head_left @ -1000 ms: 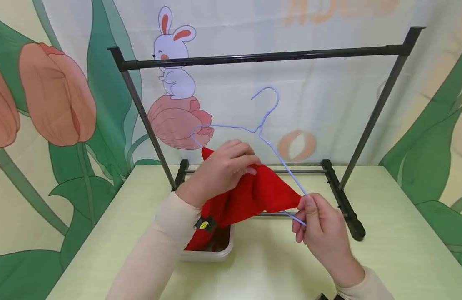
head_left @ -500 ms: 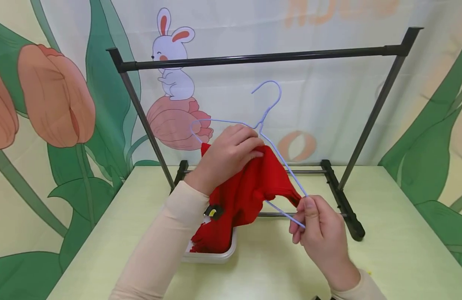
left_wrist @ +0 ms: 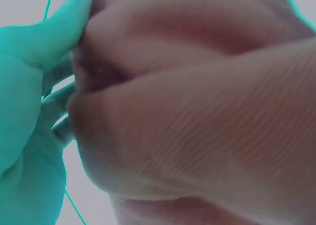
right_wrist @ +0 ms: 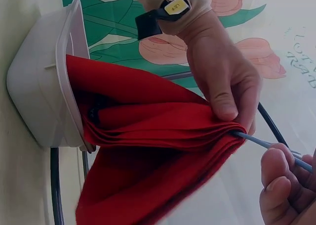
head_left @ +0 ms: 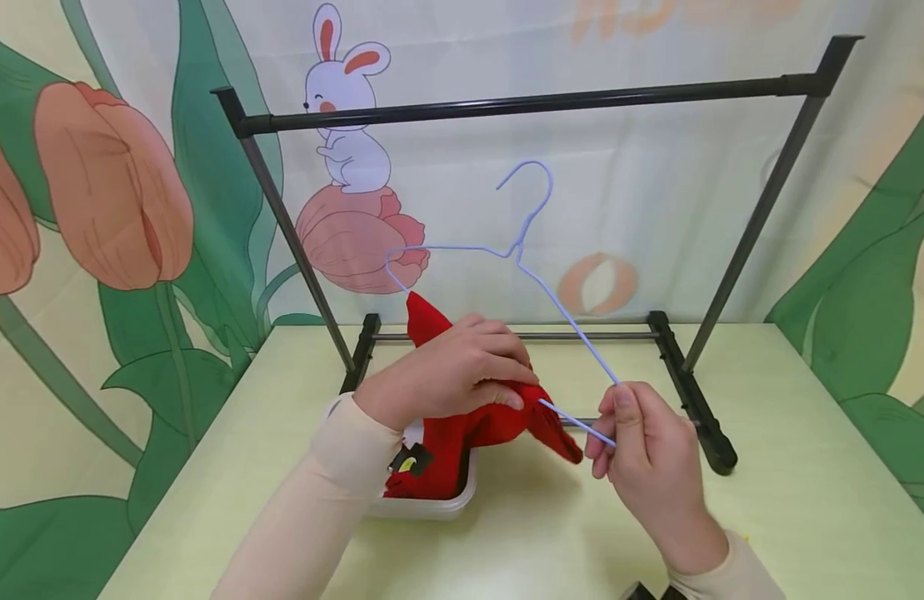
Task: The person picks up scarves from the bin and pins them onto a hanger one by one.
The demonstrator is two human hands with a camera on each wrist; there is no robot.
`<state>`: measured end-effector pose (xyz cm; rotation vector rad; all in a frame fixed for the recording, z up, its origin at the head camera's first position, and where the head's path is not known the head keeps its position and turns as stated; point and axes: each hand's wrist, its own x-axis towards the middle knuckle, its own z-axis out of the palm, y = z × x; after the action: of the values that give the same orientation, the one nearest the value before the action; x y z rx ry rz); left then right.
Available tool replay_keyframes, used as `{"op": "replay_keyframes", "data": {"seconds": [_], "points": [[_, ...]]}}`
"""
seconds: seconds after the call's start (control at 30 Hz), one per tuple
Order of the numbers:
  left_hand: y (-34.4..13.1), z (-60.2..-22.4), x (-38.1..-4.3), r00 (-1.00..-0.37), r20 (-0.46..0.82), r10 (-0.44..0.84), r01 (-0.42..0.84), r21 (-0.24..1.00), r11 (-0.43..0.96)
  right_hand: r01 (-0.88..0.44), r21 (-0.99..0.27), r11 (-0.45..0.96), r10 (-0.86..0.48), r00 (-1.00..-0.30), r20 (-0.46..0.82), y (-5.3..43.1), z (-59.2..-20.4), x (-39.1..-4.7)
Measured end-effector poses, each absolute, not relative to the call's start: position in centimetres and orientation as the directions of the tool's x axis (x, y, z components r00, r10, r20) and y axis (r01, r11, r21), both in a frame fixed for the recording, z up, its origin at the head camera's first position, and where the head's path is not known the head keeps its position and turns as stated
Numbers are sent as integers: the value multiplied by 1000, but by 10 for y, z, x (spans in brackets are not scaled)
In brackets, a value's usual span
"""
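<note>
A light blue wire hanger point(head_left: 566, 317) is held upright by my right hand point(head_left: 652, 467), which grips its right lower corner. My left hand point(head_left: 462, 367) holds a red cloth point(head_left: 499, 423) bunched over the hanger's lower bar. In the right wrist view, the left thumb point(right_wrist: 223, 104) presses on the folds, and the bar runs into them. The cloth's lower part lies in a white plastic tub point(head_left: 432, 507). One pointed cloth end rises near the hanger's left corner. Close-up cloth point(left_wrist: 197, 121) fills most of the left wrist view, where the left hand point(left_wrist: 29, 101) looks turquoise.
A black garment rack point(head_left: 521, 105) stands behind the hands, its feet on the pale green table point(head_left: 229, 467). Behind it hangs a printed backdrop point(head_left: 462, 183) with tulips and a rabbit. A dark device point(right_wrist: 173, 7) is strapped to the left wrist.
My left hand rose with the cloth, then came down again. The cloth's right end slipped away from the right hand's fingers and now hangs beside the lower bar. The right hand stayed nearly still.
</note>
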<state>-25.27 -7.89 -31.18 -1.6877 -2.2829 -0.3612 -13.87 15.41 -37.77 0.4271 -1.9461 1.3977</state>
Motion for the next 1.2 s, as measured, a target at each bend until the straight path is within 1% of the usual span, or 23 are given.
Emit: {"op": "replay_keyframes", "data": {"seconds": [0.07,0.23,0.3,0.4,0.53,0.63,0.73,0.87,0.93,1.0,1.03,1.1,1.13,1.2], "points": [[-79,-316,-253,-254,389,886,963,21,267,-611,-700,369,129,-713,690,153,-377,-139],[-76,-324,-255,-163,496,853,976,-47,213,-593,-707,386,126,-725,677,150,-377,-140],[-75,-324,-255,-136,530,837,975,-79,208,-590,-706,391,120,-728,675,149,-376,-141],[-74,-319,-255,-126,565,816,960,-138,243,-590,-696,410,103,-728,678,148,-376,-142],[-70,-304,-252,-137,615,776,921,-209,329,-599,-657,457,72,-712,699,146,-375,-144],[-64,-290,-250,-139,676,724,893,-230,386,-617,-627,477,46,-694,718,144,-375,-143],[-57,-280,-248,-116,732,672,868,-254,427,-625,-617,477,31,-690,723,142,-374,-140],[-48,-281,-249,-42,775,631,848,-306,433,-603,-651,461,59,-711,701,142,-372,-138],[-46,-287,-251,-2,781,624,855,-322,406,-590,-675,443,82,-723,685,143,-371,-137],[-46,-295,-251,24,771,637,867,-333,371,-588,-689,424,97,-727,679,144,-370,-136],[-46,-299,-251,25,756,654,878,-329,348,-589,-692,418,100,-727,679,144,-370,-136],[-45,-306,-249,-1,708,706,899,-309,311,-594,-691,412,102,-724,682,145,-368,-136],[-45,-308,-249,-28,682,731,911,-283,299,-593,-692,412,103,-724,682,145,-368,-136],[-45,-313,-248,-104,637,764,934,-201,295,-593,-690,415,102,-723,683,146,-367,-136]]}}
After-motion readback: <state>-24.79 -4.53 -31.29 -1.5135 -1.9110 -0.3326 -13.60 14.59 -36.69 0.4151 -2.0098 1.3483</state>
